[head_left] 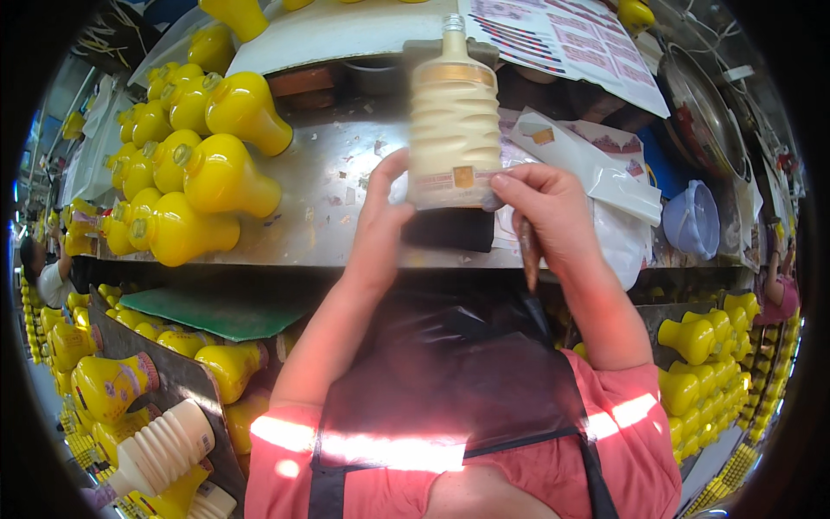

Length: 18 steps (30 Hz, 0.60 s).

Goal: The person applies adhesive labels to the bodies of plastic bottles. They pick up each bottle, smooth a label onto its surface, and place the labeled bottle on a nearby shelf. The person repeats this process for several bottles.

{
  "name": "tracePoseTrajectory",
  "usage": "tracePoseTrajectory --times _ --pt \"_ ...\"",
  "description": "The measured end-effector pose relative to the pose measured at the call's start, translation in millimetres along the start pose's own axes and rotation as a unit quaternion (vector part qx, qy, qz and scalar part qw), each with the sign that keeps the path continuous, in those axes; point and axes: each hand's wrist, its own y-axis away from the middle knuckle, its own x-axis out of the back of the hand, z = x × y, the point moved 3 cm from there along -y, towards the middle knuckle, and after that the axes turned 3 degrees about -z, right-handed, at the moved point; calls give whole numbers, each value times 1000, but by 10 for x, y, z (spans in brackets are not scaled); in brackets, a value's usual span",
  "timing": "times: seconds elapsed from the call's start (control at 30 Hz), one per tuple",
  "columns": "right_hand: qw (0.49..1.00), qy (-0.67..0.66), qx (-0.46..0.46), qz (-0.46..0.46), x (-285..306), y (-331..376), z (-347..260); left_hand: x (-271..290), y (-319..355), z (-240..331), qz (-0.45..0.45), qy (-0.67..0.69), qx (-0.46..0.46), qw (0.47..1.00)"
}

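Bottle (pixel 454 130): cream, ridged | contents: hidden | right fingers (pixel 512 187): lower corner

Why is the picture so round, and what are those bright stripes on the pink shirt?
In the head view, the fisheye lens gives a dark round rim and bends things near it; in that view too, the stripes are strong light whitening the pink shirt and black apron, and the left hand looks slightly blurred.
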Motion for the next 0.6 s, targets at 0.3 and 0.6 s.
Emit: tracePoseTrajectory --times 0.3,0.6 --pt "993 59 84 55 36 -116 406 -75 -217 -168 74 -183 -46 979" --pt "989 113 63 65 219 -280 543 -47 -201 -236 56 -68 -50 995"
